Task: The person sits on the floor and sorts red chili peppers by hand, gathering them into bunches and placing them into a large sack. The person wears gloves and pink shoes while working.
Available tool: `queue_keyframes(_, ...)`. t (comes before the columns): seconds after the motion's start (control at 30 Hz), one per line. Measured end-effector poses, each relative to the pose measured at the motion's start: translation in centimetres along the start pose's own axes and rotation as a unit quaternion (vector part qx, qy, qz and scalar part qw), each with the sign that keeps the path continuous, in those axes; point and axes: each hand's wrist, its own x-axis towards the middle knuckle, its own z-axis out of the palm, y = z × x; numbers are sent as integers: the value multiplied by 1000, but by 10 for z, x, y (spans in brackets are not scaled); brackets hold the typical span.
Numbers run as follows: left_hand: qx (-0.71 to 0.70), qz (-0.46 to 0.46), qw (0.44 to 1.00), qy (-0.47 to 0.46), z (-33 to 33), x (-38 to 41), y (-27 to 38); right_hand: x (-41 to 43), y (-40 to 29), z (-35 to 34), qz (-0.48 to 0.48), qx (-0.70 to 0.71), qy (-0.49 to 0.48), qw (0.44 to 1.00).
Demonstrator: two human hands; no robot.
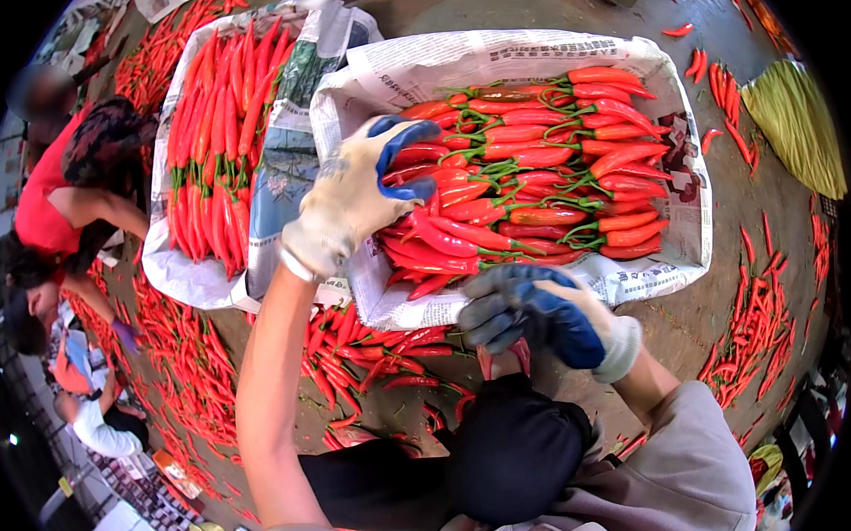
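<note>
Rows of red chili peppers (pixel 534 154) with green stems lie in a box lined with newspaper (pixel 643 284). My left hand (pixel 365 183), in a cream and blue coated work glove, reaches over the left side of this box. Its fingers are curled around the ends of some peppers there; whether it grips any is not clear. My right hand (pixel 534 314), gloved in blue and cream, is at the near edge of the box, fingers bent and somewhat blurred. What it may hold cannot be made out.
A second newspaper-lined box (pixel 192 293) of peppers stands at the left. Loose pepper heaps (pixel 188 368) cover parts of the floor, with another heap (pixel 749 330) at the right. A person in red (pixel 52 189) bends at the far left. A yellow-green sack (pixel 797 128) lies at the right.
</note>
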Motion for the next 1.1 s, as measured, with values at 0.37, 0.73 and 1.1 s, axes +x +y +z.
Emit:
queue_keyframes(0.37, 344, 7, 930, -130, 45, -77, 27, 17, -53, 13, -150, -811, 257, 503)
queue_keyframes(0.73, 245, 23, 964, -99, 42, -93, 34, 17, -47, -9, 15, -869, 247, 428)
queue_keyframes(1.1, 212, 2, 973, -97, 46, -107, 41, 28, -26, -6, -98, -838, 282, 457)
